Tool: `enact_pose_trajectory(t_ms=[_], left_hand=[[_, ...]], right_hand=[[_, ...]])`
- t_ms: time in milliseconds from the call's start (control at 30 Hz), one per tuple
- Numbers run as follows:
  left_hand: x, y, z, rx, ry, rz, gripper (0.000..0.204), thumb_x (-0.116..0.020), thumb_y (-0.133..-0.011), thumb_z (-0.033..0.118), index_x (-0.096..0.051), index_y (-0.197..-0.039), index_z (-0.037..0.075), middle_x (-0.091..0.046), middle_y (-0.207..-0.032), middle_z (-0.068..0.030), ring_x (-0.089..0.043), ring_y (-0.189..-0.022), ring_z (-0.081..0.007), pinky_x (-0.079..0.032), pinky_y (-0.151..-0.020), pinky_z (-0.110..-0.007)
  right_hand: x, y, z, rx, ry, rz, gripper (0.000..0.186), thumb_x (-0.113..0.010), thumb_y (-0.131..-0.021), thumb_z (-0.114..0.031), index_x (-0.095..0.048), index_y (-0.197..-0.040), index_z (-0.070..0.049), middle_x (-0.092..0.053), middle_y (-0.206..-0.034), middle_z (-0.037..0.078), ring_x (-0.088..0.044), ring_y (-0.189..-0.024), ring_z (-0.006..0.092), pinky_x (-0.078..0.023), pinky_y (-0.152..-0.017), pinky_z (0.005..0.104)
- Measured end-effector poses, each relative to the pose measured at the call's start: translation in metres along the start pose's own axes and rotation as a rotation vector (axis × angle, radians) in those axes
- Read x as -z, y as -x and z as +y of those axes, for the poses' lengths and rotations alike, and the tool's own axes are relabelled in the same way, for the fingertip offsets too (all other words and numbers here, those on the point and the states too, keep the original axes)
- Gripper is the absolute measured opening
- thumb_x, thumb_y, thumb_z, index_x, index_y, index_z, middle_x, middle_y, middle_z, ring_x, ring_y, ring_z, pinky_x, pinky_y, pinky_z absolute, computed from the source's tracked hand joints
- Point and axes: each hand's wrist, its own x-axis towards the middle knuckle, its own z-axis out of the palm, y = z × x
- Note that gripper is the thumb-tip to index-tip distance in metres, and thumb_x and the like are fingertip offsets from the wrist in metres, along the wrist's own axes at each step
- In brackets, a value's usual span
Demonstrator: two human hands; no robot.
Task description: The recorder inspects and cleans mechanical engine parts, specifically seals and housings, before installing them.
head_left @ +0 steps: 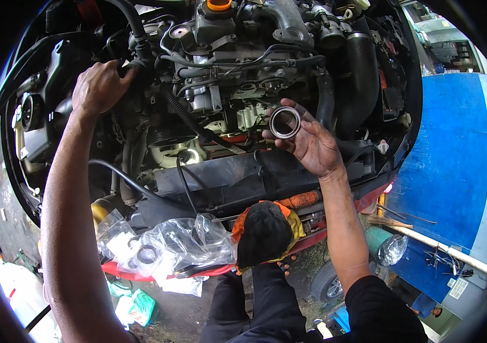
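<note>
My right hand (311,146), palm turned up, holds a round metal ring (296,127) between thumb and fingers. The ring has a shiny rim and a wide open middle; it is held above the front of an open engine bay. On the left, my left hand (99,88) is closed with its fingers curled down beside a black hose fitting (142,57). What those fingers grip is hidden. Between the hands lies the engine (203,103), with hoses, brackets and a lit metal part (180,154) low in the bay.
Clear plastic bags (192,240), one with a dark ring (146,254), lie on the red front edge. Beside them sits a black and orange cloth (266,234). A ribbed black hose (192,117) crosses the bay. A wheel (328,283) and a green canister (377,243) are at lower right.
</note>
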Motion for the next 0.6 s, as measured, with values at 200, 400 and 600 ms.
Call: enact_pose_trajectory(t_ms=[200,400,600], left_hand=[[-0.0015,-0.0014,-0.0018,0.003,-0.02,-0.021,0.058,-0.053,-0.092,0.055,-0.07,-0.11,0.003,-0.071,-0.094,-0.0212,-0.069,-0.093,-0.0364,-0.055,-0.086,-0.046],[-0.0013,0.0004,-0.0019,-0.008,0.002,0.02,0.058,-0.054,-0.092,0.055,-0.071,-0.109,0.003,-0.071,-0.092,-0.0211,-0.069,-0.092,-0.0364,-0.055,-0.084,-0.046],[-0.0028,-0.0015,-0.0026,-0.014,0.013,0.014,0.057,-0.054,-0.092,0.055,-0.071,-0.105,0.002,-0.071,-0.089,-0.0219,-0.069,-0.09,-0.0366,-0.055,-0.083,-0.046]], right_hand=[[-0.001,-0.0004,0.0037,0.029,-0.039,0.029,0.047,-0.05,-0.1,-0.022,-0.038,-0.143,-0.007,-0.054,-0.134,0.022,-0.059,-0.119,0.0397,-0.053,-0.098,0.0431],[-0.0001,-0.0004,0.0063,0.03,0.041,0.05,0.038,-0.051,-0.099,-0.023,-0.048,-0.133,-0.007,-0.055,-0.133,0.022,-0.057,-0.121,0.0396,-0.05,-0.1,0.0455],[-0.0011,0.0014,0.0047,0.038,-0.002,0.033,0.049,-0.052,-0.088,-0.013,-0.048,-0.136,-0.004,-0.055,-0.135,0.023,-0.056,-0.123,0.0392,-0.045,-0.106,0.048]])
